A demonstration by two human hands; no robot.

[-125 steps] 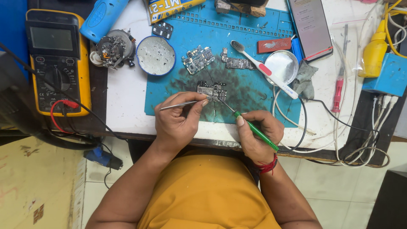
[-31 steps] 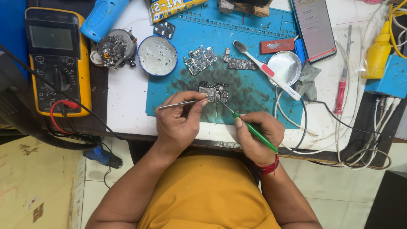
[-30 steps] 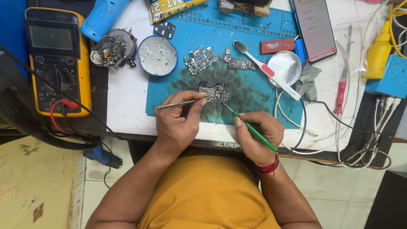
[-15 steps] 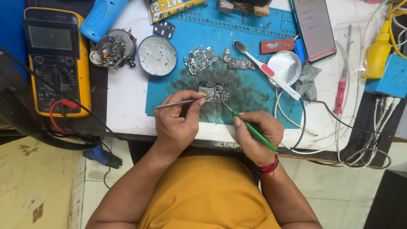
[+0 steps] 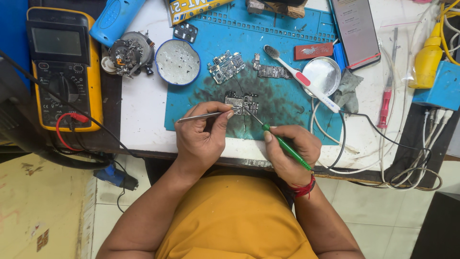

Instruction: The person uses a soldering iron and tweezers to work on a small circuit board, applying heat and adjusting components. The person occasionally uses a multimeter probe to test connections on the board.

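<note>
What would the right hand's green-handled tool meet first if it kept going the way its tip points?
The right hand aims the green-handled tool up-left; its tip looks already at the small circuit board, so that comes first.

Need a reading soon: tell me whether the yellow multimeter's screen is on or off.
Cannot tell: the yellow multimeter's screen looks blank grey, no digits readable. Red lead stays plugged in.

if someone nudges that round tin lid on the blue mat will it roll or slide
The round tin lid lies flat, so it would likely slide rather than roll. It looks thin and shallow, probably light. It overhangs the blue mat edge slightly, so a push might make it rock a little.
</note>
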